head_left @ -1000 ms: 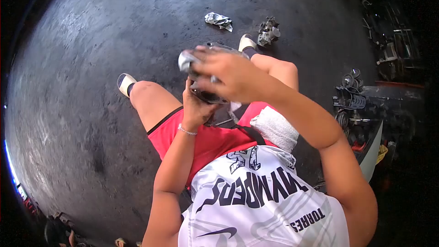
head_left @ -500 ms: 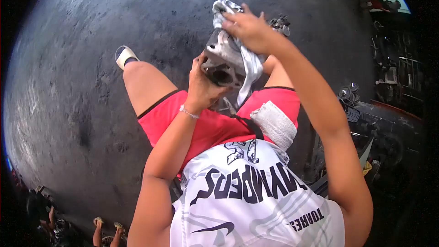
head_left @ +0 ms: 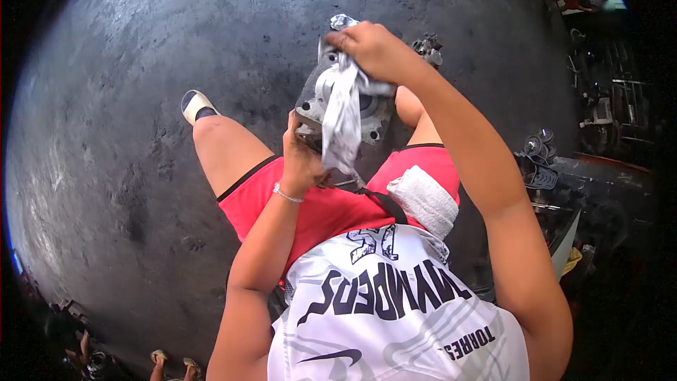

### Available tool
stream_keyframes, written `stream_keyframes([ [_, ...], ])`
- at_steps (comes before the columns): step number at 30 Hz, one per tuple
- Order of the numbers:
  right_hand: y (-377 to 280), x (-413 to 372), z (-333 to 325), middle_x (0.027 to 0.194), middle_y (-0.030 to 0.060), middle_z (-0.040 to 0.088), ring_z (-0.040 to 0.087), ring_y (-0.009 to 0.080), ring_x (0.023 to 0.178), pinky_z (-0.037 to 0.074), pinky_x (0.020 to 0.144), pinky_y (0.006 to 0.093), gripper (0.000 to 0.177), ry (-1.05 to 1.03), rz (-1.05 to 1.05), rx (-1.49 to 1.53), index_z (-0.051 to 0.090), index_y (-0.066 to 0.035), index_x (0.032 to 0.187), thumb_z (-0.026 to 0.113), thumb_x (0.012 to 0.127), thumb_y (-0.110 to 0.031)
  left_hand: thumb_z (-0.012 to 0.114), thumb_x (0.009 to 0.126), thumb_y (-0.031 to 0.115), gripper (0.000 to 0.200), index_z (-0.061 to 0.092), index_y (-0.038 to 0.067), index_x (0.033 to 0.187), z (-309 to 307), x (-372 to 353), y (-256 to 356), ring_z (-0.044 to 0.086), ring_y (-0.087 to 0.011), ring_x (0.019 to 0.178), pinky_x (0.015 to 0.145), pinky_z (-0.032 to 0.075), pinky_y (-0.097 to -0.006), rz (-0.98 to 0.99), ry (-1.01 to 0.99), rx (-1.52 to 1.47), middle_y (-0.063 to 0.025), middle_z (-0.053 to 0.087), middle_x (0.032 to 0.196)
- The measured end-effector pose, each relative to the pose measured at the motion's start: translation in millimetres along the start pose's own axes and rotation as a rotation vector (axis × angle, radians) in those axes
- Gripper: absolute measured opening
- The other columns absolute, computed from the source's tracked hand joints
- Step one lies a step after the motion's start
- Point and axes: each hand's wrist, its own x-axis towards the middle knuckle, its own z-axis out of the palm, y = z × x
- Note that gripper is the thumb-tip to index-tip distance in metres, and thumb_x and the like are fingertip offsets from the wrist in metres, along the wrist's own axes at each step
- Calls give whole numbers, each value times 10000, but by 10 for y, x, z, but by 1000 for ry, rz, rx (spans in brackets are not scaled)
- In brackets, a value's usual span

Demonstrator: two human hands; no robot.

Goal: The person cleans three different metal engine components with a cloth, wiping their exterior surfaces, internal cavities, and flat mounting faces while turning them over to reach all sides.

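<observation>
A grey metal engine cylinder (head_left: 370,127), blocky with bolt holes at its corners and a round opening, is held up between my knees. My left hand (head_left: 303,159) grips its near left side from below, with the fingers partly hidden under the metal. A white and grey rag (head_left: 342,116) lies across the cylinder's face and hangs down its near side. My right hand (head_left: 377,49) is closed on the rag at the far edge of the cylinder, and its fingertips are blurred.
A folded white towel (head_left: 427,201) rests on my right thigh. Another metal engine part (head_left: 428,49) sits on the dark floor (head_left: 106,134) beyond my right knee. More metal parts (head_left: 539,148) are at the right. Other people's feet (head_left: 173,363) show at the lower left.
The cylinder has been turned, so its flat face with the round opening now shows instead of the side port. My right hand has moved slightly down and left, drawing the rag across that face.
</observation>
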Motion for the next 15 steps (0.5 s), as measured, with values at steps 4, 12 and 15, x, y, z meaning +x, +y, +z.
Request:
stream_keyframes([
  [4,359,112,-295,797,79,650,610,169,685,468,612,318,401,340,179,88,650,-35,929,503,891,-406,838,505,50,767,400,0,1133,-78,-47,97,587,-179,950,839,477,-300,122,-3,357,-104,591,1056],
  [12,-351,-526,-533,922,56,625,600,112,782,482,682,252,341,434,-104,647,549,1,1088,576,876,-265,820,537,107,691,448,-26,1104,-142,27,99,606,-177,900,809,497,-320,122,25,228,-96,605,1027],
  [15,-359,-628,34,903,161,620,544,369,910,421,823,428,272,231,-523,-151,610,-31,935,562,845,-283,821,534,98,702,441,-26,1111,-138,53,168,607,-179,895,807,500,-324,100,42,176,-99,605,1027],
])
